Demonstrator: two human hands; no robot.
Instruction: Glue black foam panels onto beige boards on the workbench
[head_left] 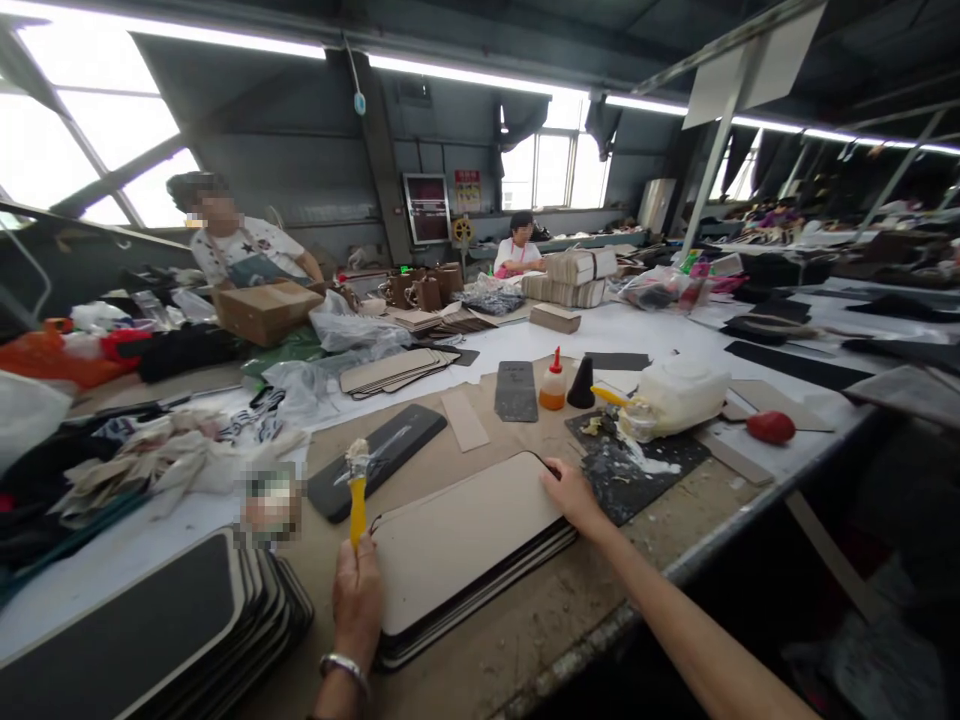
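In the head view, my left hand (357, 592) is closed around the yellow handle of a glue brush (358, 500), its clotted bristles pointing up. That hand sits against the left end of a stack of beige boards (465, 540) with rounded corners and dark edges. My right hand (574, 497) grips the far right corner of the top board, fingers on its edge; whether the board is lifted cannot be told. Beyond the stack lies a dark board (375, 460) with a whitish smear. A second stack of dark-faced boards (127, 630) stands at the lower left.
On the right, a glue-smeared dark sheet (637, 465) carries a cut-open white jug (682, 395) with another yellow brush (611, 396). Behind stand a red-tipped bottle (553, 385) and a black cone (581, 383). Cloth scraps (165, 450) cover the left. Two people work across the table.
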